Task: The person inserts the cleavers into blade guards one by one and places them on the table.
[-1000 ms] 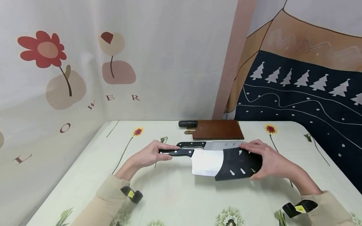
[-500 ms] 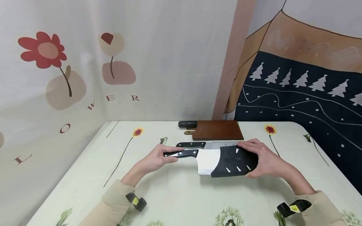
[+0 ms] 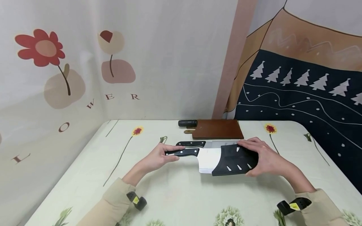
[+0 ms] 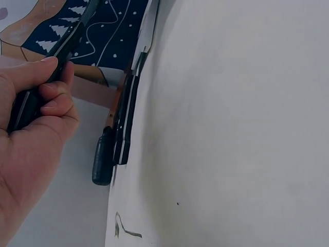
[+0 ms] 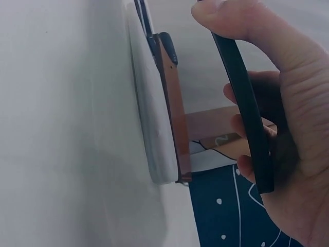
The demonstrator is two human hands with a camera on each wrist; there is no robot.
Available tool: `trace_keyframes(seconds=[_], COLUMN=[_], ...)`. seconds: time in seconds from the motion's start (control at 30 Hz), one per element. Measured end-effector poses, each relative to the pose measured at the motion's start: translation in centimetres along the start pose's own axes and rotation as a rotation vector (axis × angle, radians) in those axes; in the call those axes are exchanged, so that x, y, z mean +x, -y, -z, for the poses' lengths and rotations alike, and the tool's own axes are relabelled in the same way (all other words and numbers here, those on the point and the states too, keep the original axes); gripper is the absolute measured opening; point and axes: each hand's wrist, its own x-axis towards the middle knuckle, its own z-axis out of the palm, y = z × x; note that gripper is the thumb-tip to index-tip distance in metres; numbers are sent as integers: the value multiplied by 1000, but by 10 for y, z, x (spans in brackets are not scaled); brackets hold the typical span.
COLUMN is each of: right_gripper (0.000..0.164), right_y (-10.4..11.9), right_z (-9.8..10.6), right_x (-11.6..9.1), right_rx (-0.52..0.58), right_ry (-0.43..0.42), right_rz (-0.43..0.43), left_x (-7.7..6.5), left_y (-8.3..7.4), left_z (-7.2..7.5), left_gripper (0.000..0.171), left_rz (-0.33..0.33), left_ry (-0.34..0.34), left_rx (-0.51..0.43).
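Observation:
A cleaver [image 3: 209, 160] with a black riveted handle is held above the table, its blade pointing right. My left hand [image 3: 156, 158] grips the handle between thumb and fingers; the left wrist view shows fingers curled round that handle [image 4: 24, 110]. A black blade sheath [image 3: 232, 160] with pale slots covers the outer part of the blade, leaving the part near the handle bare. My right hand [image 3: 264, 158] grips the sheath's far end, thumb on the lower edge and fingers on the upper. In the right wrist view, the sheath [image 5: 241, 98] appears edge-on inside the grasp.
Just behind lies a second knife with a black handle [image 3: 195, 143], its blade partly hidden by the sheath. Farther back, near the table's rear edge, sit a brown board-like piece [image 3: 219, 129] and a black handle [image 3: 187, 123]. A flower-printed cloth [image 3: 175, 194] covers the table.
My left hand has moved right with the cleaver and my right hand slightly left with the sheath, so less bare blade shows. Over the last half second both hands have barely moved.

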Motion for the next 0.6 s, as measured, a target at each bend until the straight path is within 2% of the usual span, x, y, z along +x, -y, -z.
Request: trace_keyframes(seconds=[0.2,0.37,0.43,0.6], right_gripper=[100,101,101,100], right_y=[0,0,1,6], right_z=[0,-1,-3,-11], right_x=[0,-1,0,6], right_rx=[6,5,11,37], right_ry=[4,-1,-1,10], right_rz=[-4,-14,-18,9], left_x=[0,0,0,3], left_y=[1,3,3,0], left_z=[-2,-5,-8,-21], left_gripper=[42,41,42,43], left_rz=[4,26,33,3], left_ry=[2,-27,-41,-26], left_rx=[-9,2,-2,12])
